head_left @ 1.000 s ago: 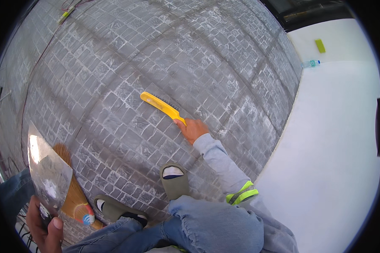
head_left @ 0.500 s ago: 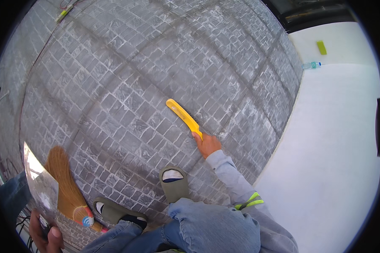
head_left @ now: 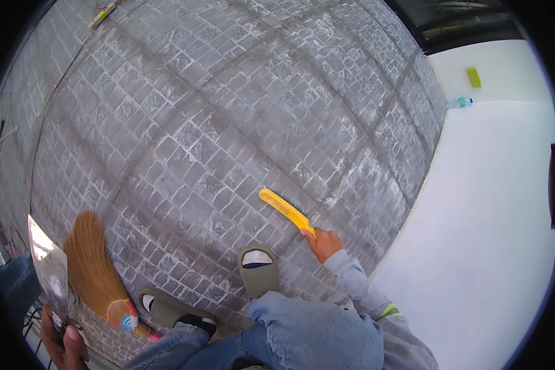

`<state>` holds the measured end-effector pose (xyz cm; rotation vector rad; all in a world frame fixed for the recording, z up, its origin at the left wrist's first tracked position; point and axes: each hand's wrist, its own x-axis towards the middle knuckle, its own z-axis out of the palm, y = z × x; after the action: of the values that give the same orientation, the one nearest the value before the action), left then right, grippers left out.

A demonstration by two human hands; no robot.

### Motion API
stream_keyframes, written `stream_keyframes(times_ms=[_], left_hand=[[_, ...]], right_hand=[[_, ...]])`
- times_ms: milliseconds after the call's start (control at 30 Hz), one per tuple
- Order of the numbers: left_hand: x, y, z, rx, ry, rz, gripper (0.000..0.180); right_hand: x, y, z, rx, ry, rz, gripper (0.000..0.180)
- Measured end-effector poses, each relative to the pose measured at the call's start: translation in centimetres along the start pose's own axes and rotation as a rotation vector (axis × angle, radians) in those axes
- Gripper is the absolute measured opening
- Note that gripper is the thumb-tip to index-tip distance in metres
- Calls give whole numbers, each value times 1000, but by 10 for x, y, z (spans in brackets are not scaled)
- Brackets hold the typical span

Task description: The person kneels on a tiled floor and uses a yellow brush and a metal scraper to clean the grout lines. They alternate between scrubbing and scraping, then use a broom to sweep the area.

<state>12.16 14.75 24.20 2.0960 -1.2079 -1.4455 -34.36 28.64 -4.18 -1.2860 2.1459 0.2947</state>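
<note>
Yellow brush, long axis pointing upper-left

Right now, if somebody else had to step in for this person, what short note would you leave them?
Right hand: closed on the handle of the yellow brush, whose head rests on the grey paving stones.
Left hand: at the lower left, gripping a flat metal trowel; a straw hand broom lies beside it.
Both feet in green slippers stand on the stones.
Done: pale powder shows in many joints.
Left: I cannot tell how much remains to brush.
</note>
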Motion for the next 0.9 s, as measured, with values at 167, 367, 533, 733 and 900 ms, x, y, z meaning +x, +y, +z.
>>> stream_keyframes(times_ms=[167,367,533,733,900], left_hand=[[-7,10,9,115,-71,141,35],[-9,-7,-2,84,-22,162,38],[-9,-37,-31,69,236,-3,48],[-3,-9,-12,18,192,138,49],[12,41,25,130,-42,182,35]], right_hand=[[102,-88,-16,104,206,-155,66],[48,-32,-7,46,155,-59,66],[-42,45,20,13,14,46,61],[31,-41,19,138,137,-127,62],[111,-151,-9,131,108,-180,65]])
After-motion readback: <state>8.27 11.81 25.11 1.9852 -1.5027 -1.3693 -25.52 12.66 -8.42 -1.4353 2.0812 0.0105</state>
